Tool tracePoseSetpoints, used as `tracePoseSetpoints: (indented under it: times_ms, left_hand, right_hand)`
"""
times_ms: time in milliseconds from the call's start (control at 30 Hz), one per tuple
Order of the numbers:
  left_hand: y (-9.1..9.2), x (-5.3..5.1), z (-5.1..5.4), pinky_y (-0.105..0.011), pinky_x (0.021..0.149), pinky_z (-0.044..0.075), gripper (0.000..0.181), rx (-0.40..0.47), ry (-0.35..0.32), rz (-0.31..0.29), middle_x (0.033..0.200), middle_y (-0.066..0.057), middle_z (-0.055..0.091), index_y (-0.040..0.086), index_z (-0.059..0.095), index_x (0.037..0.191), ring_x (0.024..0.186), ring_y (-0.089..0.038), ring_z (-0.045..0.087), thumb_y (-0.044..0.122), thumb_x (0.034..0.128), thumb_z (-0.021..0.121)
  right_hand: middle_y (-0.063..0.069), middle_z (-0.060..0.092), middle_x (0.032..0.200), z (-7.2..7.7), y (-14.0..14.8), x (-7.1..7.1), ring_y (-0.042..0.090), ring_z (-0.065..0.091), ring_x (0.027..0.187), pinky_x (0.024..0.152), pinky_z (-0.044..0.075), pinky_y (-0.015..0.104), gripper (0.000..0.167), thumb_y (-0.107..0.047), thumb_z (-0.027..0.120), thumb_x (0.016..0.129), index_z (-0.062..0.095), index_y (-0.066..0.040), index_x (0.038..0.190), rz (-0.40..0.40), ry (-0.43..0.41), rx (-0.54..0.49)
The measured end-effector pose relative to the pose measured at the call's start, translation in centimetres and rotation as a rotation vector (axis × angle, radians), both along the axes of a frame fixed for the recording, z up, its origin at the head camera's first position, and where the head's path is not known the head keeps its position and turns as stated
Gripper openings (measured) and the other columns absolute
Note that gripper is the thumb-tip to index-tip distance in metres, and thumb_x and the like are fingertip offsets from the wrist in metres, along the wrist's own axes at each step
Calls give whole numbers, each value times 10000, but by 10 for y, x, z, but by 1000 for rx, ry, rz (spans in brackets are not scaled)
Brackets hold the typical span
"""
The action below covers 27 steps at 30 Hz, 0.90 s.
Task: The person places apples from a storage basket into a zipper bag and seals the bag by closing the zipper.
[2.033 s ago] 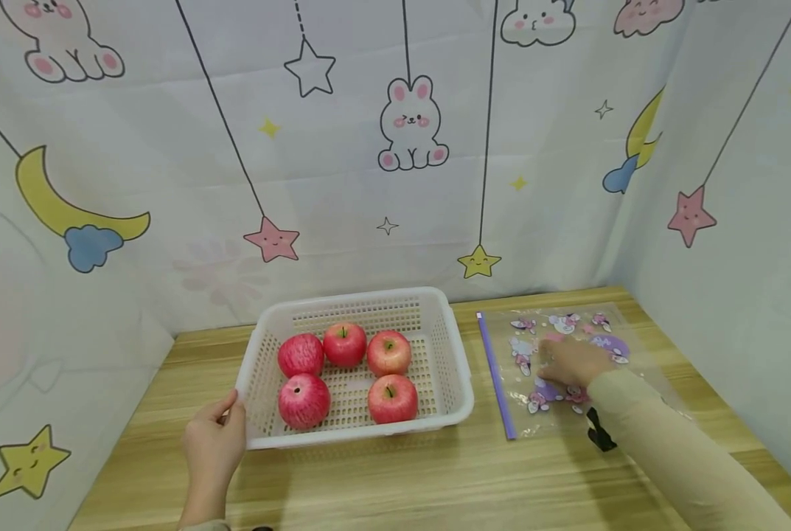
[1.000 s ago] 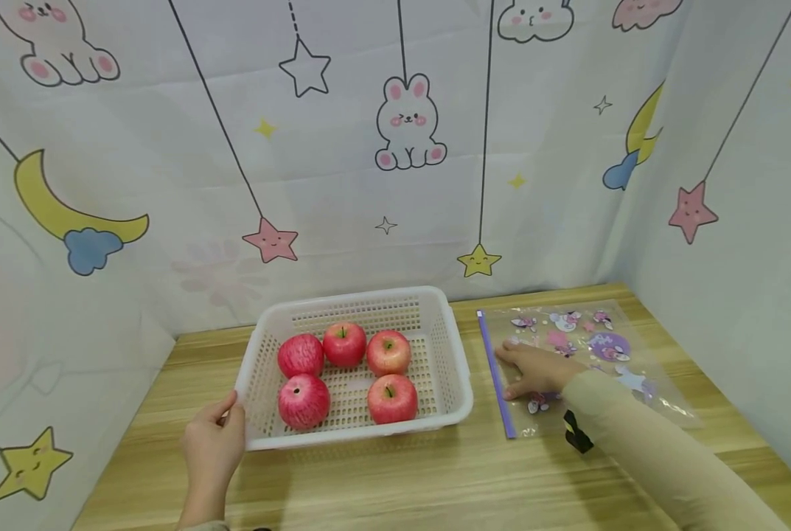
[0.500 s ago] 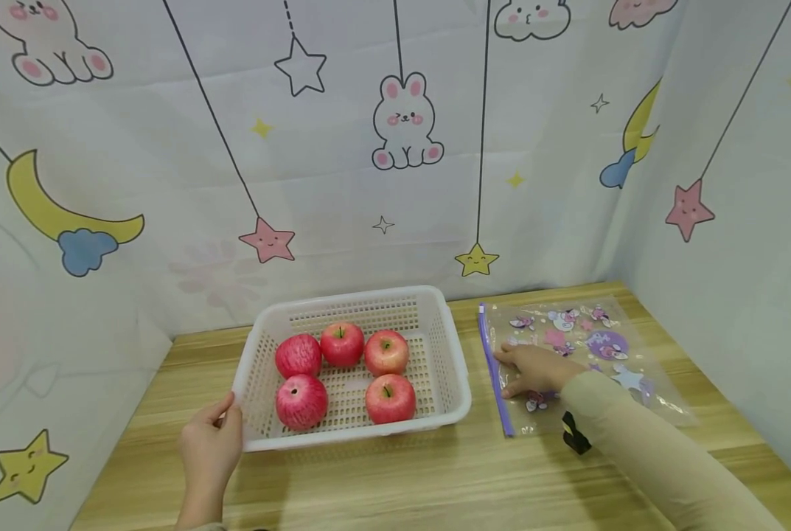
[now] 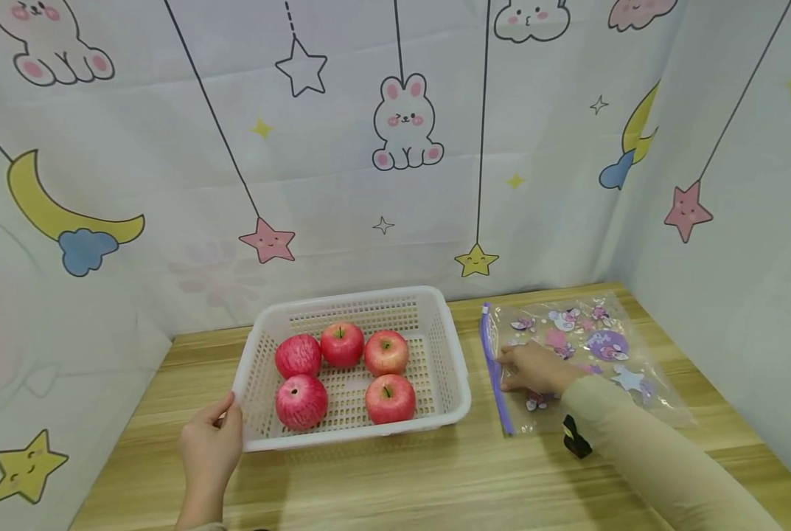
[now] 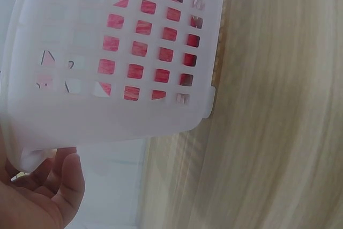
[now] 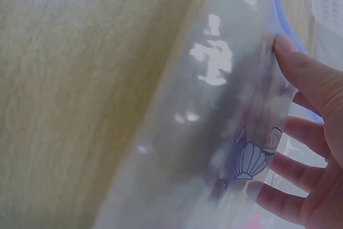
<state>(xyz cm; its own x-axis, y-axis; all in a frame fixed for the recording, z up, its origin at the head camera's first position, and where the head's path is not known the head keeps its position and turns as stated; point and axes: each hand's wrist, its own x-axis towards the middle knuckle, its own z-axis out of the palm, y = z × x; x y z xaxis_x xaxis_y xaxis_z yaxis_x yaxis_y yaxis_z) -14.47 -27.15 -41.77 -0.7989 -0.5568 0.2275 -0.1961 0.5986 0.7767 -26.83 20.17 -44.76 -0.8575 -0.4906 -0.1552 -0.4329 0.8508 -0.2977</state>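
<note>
A white plastic basket (image 4: 342,436) with perforated walls stands on the table, holding several red apples (image 4: 391,398). At its front left corner, my left hand (image 4: 211,446) grips the rim; in the left wrist view the fingers (image 5: 72,183) curl at the rim's edge. To the right lies a clear zip bag (image 4: 660,383) printed with purple and pink cartoon figures, its purple zip strip (image 4: 506,414) facing the basket. My right hand (image 4: 534,369) pinches the bag beside that strip. In the right wrist view the thumb (image 6: 308,71) presses the film near the bowed strip.
The wood-grain table (image 4: 395,487) runs under everything. Behind and on both sides hangs a white cloth (image 4: 342,184) with cartoon prints. A dark strap piece (image 4: 576,439) hangs by the right wrist.
My right hand has slid left across the bag to its zip side and pinches it there; the strip now bows and lifts slightly. The left hand keeps its grip on the basket.
</note>
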Motion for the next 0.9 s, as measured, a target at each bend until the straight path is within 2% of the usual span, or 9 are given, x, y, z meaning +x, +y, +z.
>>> tracePoseSetpoints:
  times_ms: [267,500,667,833,900]
  left_hand:
    - [1,0,0,-168,412,419,274,0,5,4,968,-269,673,-29,680,1086,533,51,455,83,867,560]
    - [0,0,-1,-166,407,406,270,-2,9,8,922,-263,680,-29,682,1084,518,64,444,86,867,568]
    - [0,0,-1,-166,406,406,271,-7,11,7,910,-264,677,-32,682,1084,520,59,445,83,864,570]
    - [1,-1,-2,-167,414,410,277,-10,3,18,933,-256,678,-18,686,1086,530,56,449,98,864,568]
    - [0,-1,-2,-164,415,408,277,-15,4,19,940,-256,679,-17,688,1085,529,62,446,101,863,570]
  right_hand:
    - [205,602,1249,-3,4,-1,402,594,1096,913,486,509,427,-307,703,821,663,-33,1146,2,88,-46]
    - [127,703,1010,-1,6,-3,293,664,909,809,536,451,316,-248,697,833,664,-40,1068,-7,160,-113]
    - [159,684,1096,3,6,-3,274,661,936,838,530,462,378,-246,670,862,629,-31,1170,-51,159,-123]
    - [196,658,1143,8,5,-1,123,640,721,840,529,467,422,-258,658,875,597,-4,1208,-96,143,-173]
    - [216,645,1157,11,5,0,80,603,603,779,548,446,430,-257,650,882,584,5,1217,-122,111,-209]
